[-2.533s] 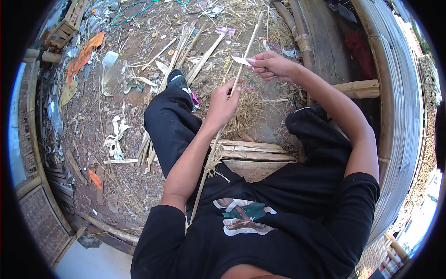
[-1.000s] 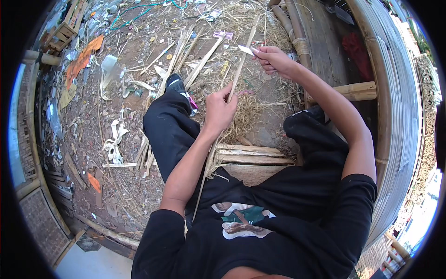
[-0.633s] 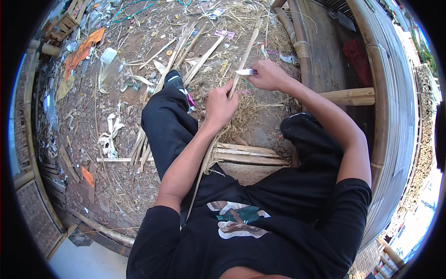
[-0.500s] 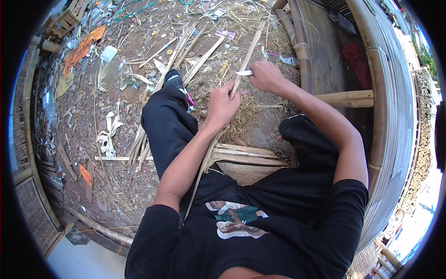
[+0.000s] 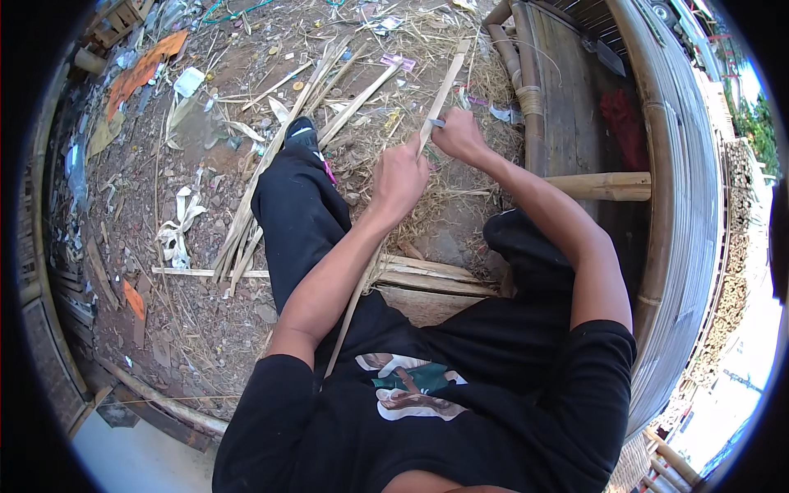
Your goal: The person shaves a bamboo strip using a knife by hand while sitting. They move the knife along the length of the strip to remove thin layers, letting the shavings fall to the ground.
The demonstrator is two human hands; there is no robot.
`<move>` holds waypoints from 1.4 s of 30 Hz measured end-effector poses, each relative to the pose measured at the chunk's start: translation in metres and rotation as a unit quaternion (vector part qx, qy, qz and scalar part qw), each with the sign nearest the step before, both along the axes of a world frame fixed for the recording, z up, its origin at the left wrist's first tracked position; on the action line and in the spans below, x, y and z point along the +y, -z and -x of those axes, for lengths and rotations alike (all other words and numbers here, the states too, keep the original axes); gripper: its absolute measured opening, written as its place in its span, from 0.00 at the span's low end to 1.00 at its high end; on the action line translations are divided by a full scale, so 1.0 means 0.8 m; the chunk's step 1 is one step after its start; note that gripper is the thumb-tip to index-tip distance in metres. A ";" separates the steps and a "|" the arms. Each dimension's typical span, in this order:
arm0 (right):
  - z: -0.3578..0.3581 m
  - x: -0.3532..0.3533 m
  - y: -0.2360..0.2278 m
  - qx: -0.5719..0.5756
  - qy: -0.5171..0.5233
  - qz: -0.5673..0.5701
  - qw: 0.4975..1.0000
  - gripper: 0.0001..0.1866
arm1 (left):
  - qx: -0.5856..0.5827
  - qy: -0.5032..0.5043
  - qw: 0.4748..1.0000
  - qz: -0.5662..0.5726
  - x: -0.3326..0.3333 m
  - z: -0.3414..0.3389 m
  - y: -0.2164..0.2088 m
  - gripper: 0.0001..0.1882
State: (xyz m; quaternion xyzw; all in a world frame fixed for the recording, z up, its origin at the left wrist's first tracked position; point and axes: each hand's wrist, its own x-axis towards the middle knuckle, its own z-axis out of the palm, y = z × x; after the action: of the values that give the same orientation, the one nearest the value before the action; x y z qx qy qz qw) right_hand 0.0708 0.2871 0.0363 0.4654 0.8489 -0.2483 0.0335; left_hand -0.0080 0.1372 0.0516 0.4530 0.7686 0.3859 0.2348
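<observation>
My left hand (image 5: 400, 182) is closed around a long, pale strip of split bamboo (image 5: 445, 89). The strip slants from the ground side beyond my hands, through the left fist, back over my lap. In my closed right hand (image 5: 459, 136) is a small knife (image 5: 437, 122). Its short grey blade lies against the strip just beyond the left fist; the handle is hidden by the fingers. Both hands are close together, out over the gap between my knees.
Several split bamboo strips (image 5: 246, 209) lie beside my left leg. Wood slats (image 5: 436, 275) lie between my legs. A bamboo-framed bench (image 5: 567, 107) stands close on the right, with a pole (image 5: 600, 186) jutting out. Straw, plastic scraps and an orange sheet (image 5: 140, 74) litter the dirt.
My right hand has moved slightly left, toward the left hand, and less of the blade shows. The left hand keeps its hold on the strip. The whole view has turned a little.
</observation>
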 end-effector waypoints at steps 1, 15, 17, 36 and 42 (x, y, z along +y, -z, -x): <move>0.004 0.000 0.003 0.014 0.009 0.007 1.000 0.13 | -0.003 0.002 1.000 0.003 0.000 0.002 -0.001 0.19; 0.030 0.007 0.027 0.101 0.041 -0.061 0.992 0.13 | -0.017 -0.023 1.000 0.007 0.007 0.016 -0.004 0.21; 0.035 0.002 0.025 0.112 0.025 -0.094 0.989 0.13 | -0.019 -0.034 0.999 0.005 0.003 0.017 -0.001 0.21; 0.031 -0.047 0.031 0.271 0.124 -0.081 0.951 0.10 | 0.000 -0.020 1.000 0.003 -0.004 0.018 0.000 0.18; 0.031 -0.052 0.037 0.195 0.111 -0.155 0.962 0.12 | 0.060 0.000 0.997 0.039 -0.007 0.013 -0.005 0.19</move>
State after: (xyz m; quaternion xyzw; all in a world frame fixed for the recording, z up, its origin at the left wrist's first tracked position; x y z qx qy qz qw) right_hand 0.0462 0.2459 0.0064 0.4987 0.8103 -0.2013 -0.2328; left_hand -0.0187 0.1320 0.0553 0.4657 0.7958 0.3279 0.2054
